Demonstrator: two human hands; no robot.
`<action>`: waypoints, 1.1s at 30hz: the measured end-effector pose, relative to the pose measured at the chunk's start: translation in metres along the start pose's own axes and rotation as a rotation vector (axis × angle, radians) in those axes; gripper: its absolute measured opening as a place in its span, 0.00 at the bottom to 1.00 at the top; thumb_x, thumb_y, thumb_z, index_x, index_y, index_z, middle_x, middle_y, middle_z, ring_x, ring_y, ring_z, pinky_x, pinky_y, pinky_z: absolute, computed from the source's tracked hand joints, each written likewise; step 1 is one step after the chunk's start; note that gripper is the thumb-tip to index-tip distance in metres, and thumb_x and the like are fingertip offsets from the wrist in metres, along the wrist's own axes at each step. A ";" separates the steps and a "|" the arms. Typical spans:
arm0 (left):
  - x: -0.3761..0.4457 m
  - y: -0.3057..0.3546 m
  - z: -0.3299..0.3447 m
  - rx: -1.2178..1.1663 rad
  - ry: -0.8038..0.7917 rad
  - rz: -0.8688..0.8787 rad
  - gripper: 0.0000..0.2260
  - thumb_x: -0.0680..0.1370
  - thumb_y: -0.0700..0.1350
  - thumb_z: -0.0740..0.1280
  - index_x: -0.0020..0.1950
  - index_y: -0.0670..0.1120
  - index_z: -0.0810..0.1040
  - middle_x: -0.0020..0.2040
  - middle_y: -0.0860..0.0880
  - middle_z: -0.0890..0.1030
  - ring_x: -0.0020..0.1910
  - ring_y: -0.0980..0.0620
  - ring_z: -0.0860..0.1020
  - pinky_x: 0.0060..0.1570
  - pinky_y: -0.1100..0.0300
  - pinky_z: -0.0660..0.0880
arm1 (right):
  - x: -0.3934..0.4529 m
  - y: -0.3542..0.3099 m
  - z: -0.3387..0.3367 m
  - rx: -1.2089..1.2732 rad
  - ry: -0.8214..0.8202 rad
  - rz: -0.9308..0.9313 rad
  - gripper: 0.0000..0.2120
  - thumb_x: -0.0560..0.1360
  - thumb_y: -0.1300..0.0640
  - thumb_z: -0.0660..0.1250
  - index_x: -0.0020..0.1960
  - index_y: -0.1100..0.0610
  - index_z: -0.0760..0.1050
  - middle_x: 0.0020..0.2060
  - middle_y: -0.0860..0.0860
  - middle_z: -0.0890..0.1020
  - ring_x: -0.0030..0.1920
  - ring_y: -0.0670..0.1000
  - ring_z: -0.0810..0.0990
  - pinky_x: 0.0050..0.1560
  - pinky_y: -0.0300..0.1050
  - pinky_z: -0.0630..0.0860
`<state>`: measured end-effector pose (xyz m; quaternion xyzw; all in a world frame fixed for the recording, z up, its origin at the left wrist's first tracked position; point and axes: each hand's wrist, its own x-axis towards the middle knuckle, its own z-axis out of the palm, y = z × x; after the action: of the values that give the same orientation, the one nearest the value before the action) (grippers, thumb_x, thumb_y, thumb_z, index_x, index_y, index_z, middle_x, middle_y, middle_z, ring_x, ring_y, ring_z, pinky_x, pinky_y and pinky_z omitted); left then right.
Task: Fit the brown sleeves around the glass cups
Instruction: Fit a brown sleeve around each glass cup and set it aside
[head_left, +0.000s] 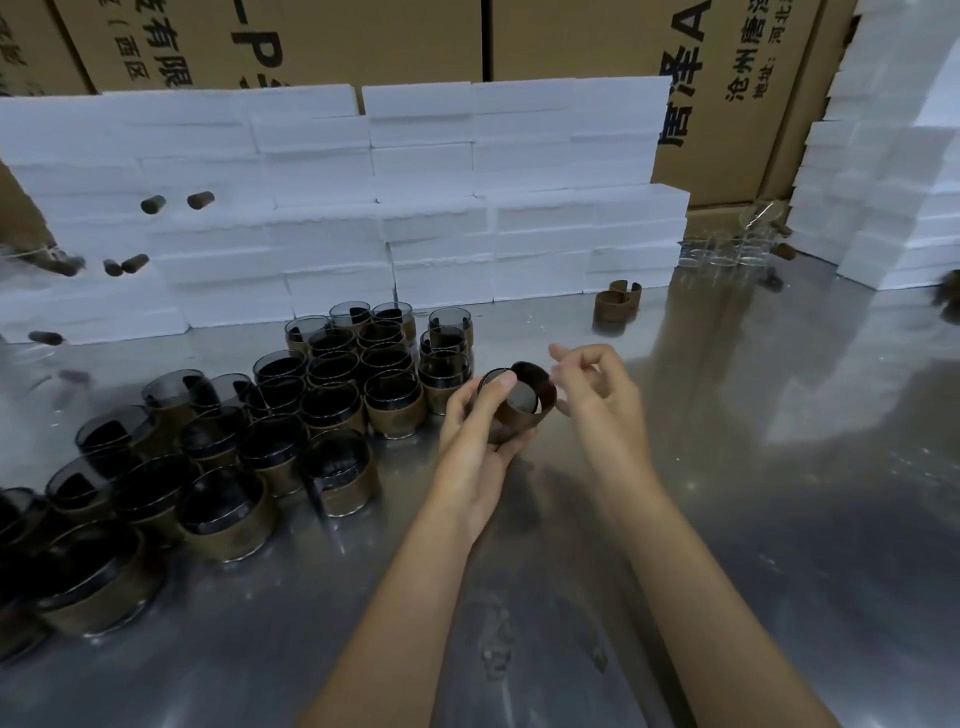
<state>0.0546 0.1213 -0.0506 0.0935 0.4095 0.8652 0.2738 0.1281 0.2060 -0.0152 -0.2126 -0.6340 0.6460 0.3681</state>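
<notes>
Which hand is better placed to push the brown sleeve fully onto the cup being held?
Probably the right hand. It is free, beside the brown sleeve. The left hand already grips the glass cup and should keep steadying it.

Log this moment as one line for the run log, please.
step: fitting sleeve | left hand: grips glass cup | brown sleeve: partly around cup | right hand: beside sleeve, fingers loosely curled | finished cups: grouped left
</notes>
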 end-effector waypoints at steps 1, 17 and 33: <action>0.001 0.000 0.000 -0.001 0.000 -0.002 0.36 0.68 0.49 0.81 0.73 0.42 0.73 0.47 0.48 0.84 0.46 0.52 0.85 0.54 0.51 0.82 | 0.006 -0.002 0.002 0.025 0.010 0.060 0.04 0.80 0.57 0.68 0.48 0.55 0.74 0.52 0.45 0.83 0.57 0.45 0.82 0.59 0.42 0.78; 0.009 -0.001 0.000 0.107 0.016 0.012 0.08 0.78 0.45 0.73 0.56 0.45 0.84 0.60 0.38 0.84 0.57 0.43 0.84 0.49 0.52 0.83 | 0.026 0.019 0.016 -0.232 -0.200 0.260 0.40 0.66 0.19 0.51 0.49 0.48 0.86 0.46 0.46 0.88 0.53 0.46 0.84 0.58 0.46 0.75; 0.007 0.005 0.008 0.146 -0.009 -0.053 0.10 0.83 0.49 0.67 0.59 0.45 0.83 0.53 0.43 0.87 0.50 0.51 0.86 0.42 0.57 0.82 | 0.027 0.040 0.021 -0.070 0.036 0.146 0.25 0.84 0.38 0.55 0.50 0.56 0.79 0.46 0.53 0.85 0.51 0.52 0.84 0.54 0.47 0.78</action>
<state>0.0495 0.1281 -0.0421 0.1065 0.4726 0.8251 0.2907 0.0870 0.2154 -0.0465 -0.2826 -0.6324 0.6444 0.3239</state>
